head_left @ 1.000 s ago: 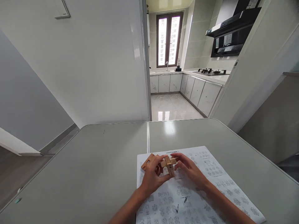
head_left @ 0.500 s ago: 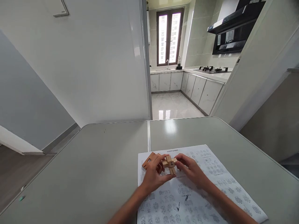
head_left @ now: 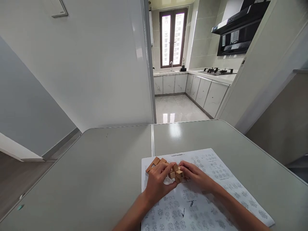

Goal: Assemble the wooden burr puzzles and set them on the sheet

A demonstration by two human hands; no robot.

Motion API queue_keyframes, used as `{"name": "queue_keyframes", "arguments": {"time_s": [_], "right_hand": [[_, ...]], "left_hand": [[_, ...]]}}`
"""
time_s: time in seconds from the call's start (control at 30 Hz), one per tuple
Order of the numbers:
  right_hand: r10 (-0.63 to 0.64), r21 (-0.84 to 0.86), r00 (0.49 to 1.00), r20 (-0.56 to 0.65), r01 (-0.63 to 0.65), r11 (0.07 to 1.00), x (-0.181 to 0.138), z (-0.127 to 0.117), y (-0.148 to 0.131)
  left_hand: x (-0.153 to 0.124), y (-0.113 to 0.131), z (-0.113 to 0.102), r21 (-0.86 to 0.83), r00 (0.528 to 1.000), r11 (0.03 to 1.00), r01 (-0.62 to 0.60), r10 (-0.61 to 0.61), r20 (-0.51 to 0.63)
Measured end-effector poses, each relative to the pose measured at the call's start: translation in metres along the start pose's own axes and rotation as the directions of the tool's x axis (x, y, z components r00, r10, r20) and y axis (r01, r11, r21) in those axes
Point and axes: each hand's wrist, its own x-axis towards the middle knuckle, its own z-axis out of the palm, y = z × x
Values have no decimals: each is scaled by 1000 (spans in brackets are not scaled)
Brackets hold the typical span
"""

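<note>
A small wooden burr puzzle (head_left: 179,175) of interlocking light-brown blocks, with a dark mark on one face, is held between my two hands just over a printed sheet (head_left: 199,205). My left hand (head_left: 158,179) is closed round its left side, with the thumb below and fingers above. On the right side, my right hand (head_left: 194,173) pinches the puzzle with its fingertips. Behind my left hand, darker wooden pieces (head_left: 154,163) lie on the sheet, one with a notch or hole; my fingers partly hide them.
The sheet shows rows of printed diagrams and lies on a grey-green table (head_left: 101,179) with a pale seam. A small green object (head_left: 20,207) is near the table's left edge. Beyond stand a white wall (head_left: 108,64) and a kitchen with a stove (head_left: 218,71).
The puzzle has tilted and turned in my hands, so its marked face now points more downward right. The view has shifted slightly.
</note>
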Motion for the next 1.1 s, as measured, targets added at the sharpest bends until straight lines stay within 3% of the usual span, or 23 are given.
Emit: {"name": "queue_keyframes", "arguments": {"time_s": [0.1, 0.23, 0.33, 0.47, 0.7, 0.9, 1.1], "right_hand": [[27, 69, 1000, -11, -26, 997, 0, 0, -2], [39, 133, 998, -49, -32, 991, 0, 1, -8], [31, 176, 978, -208, 6, 984, 1, -5, -7], [36, 106, 831, -555, 28, 994, 6, -23, 6], [-17, -109, 573, -819, -127, 986, 12, -58, 30], [-93, -253, 481, -872, -281, 926, 10, -75, 39], [-178, -352, 454, -873, -334, 874, 10, -82, 42]], "left_hand": [[0, -2, 0, 10, 1000, 1000, -11, 11, 14], [0, -6, 1, -44, 995, 996, 84, -82, 52], [-1, -11, 4, -105, 977, 971, 213, -212, 18], [-3, -16, 8, -109, 926, 923, 370, -376, -40], [-3, -20, 10, 16, 915, 916, 400, -399, -56], [-6, -24, 12, 9, 899, 899, 438, -437, -37], [-9, -26, 12, -80, 895, 893, 442, -446, -29]]}}
